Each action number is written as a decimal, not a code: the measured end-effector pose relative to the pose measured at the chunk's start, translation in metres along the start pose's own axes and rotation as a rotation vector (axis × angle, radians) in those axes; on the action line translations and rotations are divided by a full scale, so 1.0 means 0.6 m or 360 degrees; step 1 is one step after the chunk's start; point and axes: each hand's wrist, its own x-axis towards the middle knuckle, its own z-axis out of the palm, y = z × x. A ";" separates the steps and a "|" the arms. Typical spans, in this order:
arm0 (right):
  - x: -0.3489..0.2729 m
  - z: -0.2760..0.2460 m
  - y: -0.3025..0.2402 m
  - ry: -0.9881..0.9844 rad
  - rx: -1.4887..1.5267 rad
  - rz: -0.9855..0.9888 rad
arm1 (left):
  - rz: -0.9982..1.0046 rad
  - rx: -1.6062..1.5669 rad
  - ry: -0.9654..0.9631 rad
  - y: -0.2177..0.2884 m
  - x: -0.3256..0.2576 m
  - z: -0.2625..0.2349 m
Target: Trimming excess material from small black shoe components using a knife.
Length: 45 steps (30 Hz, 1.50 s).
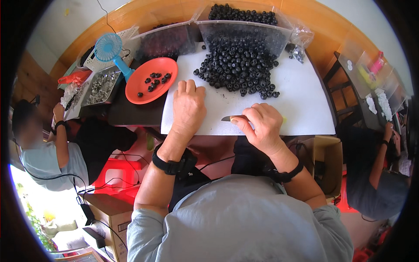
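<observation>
right hand point(264, 125) is holding small knife point(226, 118) | left hand point(189, 109) is hiding its curled grip; contents, cannot tell | black beads point(238, 72) are mostly lying heaped at 12 o'clock on white sheet point(301, 102), seemingly left; few are sitting in orange plate point(134, 85), 10 o'clock, perhaps done

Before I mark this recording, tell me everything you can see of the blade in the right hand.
The blade is short, narrow and dark grey, apparently metal, with a slanted end. It juts out leftward between the right hand's thumb and bent forefinger, over the near part of the white sheet. The grip hides any handle. No bead is visibly on it; whether it touches the sheet can't be told.
</observation>
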 end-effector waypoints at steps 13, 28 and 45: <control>0.006 -0.007 0.001 0.0001 0.0044 -0.0022 | -0.0051 -0.0171 0.0041 0.006 -0.004 -0.016; 0.060 0.004 -0.007 -0.0191 0.0438 0.0720 | -0.1217 -0.2992 -0.0247 0.036 -0.008 -0.038; 0.047 0.029 -0.010 -0.0002 0.0365 0.0752 | -0.0917 -0.2903 -0.0282 0.036 -0.018 -0.036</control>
